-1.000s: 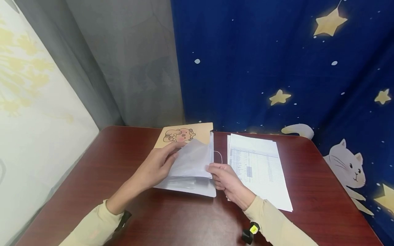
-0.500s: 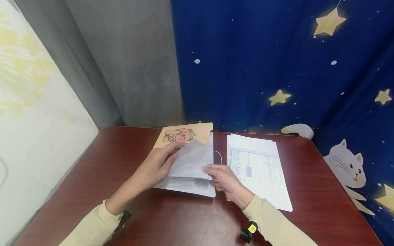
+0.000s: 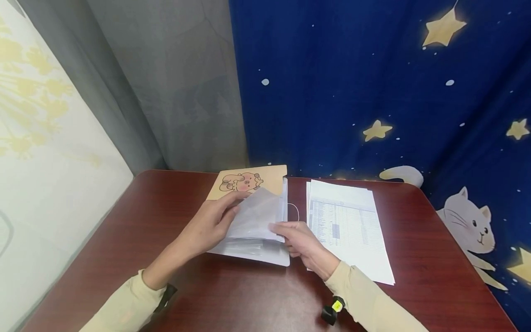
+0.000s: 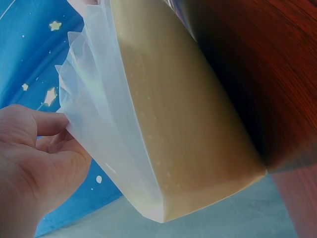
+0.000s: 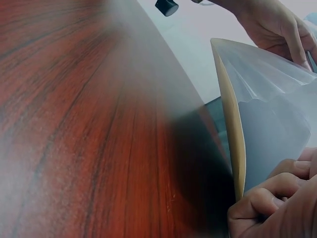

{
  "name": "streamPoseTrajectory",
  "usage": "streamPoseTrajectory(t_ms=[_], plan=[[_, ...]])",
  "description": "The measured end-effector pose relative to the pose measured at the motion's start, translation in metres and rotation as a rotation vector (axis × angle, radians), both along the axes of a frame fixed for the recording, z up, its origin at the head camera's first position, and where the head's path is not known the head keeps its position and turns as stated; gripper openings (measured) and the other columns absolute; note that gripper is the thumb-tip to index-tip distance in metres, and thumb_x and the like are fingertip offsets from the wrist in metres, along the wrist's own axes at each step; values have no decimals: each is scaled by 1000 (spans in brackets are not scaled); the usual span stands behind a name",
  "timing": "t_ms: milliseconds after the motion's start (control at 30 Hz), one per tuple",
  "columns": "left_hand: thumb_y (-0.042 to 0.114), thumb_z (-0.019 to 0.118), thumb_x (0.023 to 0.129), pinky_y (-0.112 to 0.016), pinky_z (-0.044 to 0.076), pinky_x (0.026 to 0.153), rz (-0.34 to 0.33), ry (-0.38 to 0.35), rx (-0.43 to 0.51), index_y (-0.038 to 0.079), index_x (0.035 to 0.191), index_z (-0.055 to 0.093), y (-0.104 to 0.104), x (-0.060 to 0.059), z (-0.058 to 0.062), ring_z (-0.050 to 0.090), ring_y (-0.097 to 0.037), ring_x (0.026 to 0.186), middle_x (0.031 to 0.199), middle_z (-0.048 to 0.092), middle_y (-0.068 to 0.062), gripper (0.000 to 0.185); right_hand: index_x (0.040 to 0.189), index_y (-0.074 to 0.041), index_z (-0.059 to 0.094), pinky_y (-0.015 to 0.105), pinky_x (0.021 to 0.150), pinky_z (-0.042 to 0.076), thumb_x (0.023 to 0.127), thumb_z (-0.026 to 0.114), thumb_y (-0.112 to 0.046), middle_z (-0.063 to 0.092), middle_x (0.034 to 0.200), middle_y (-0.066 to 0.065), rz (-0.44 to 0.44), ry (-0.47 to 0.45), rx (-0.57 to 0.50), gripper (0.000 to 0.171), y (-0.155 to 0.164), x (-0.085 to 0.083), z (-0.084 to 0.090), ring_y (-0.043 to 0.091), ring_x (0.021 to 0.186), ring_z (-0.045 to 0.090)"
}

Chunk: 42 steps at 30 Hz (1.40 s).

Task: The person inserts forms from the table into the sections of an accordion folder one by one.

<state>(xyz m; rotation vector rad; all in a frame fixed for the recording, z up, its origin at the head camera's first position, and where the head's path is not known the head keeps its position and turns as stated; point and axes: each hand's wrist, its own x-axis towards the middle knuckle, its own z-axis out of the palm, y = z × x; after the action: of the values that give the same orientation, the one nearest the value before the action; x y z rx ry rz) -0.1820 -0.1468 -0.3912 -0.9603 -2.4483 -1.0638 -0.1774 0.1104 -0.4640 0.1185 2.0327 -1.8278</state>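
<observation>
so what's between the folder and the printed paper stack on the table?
Head view: the right hand at the folder's near corner, a thin elastic loop further back, otherwise bare table up to the paper stack.

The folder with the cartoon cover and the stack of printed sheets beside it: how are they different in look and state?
The folder has a tan cover with a cartoon animal and translucent plastic sleeves; the printed sheets are white with table print. The left hand and right hand hold the folder's sleeves lifted; the sheets lie flat, untouched. Both rest on the red-brown table.
</observation>
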Motion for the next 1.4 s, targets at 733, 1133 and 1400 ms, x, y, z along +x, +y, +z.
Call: streamPoseTrajectory(t_ms=[733, 1133, 1400], plan=[[-4, 63, 101, -44, 58, 103, 4, -18, 14, 6, 138, 66, 3, 1, -1, 72, -24, 124, 139, 71, -11, 39, 125, -11, 77, 22, 46, 24, 98, 75, -35, 40, 56, -7, -184, 178, 5, 36, 27, 25, 11, 9, 50, 32], [-4, 63, 100, -43, 58, 102, -14, -7, 12, 7, 138, 67, 5, 3, 2, 70, -23, 126, 140, 71, -9, 39, 121, -5, 74, 20, 47, 24, 100, 74, -33, 38, 56, -5, -162, 270, 138, 36, 69, 61, 2, 6, 49, 30], [-3, 62, 101, -40, 58, 95, -11, -12, -9, 10, 139, 66, 9, 2, 4, 70, -18, 117, 137, 72, -6, 40, 124, -5, 71, 27, 45, 45, 102, 71, -29, 60, 69, 7, -104, 301, 238, 33, 101, 72, 0, 10, 49, 49]])
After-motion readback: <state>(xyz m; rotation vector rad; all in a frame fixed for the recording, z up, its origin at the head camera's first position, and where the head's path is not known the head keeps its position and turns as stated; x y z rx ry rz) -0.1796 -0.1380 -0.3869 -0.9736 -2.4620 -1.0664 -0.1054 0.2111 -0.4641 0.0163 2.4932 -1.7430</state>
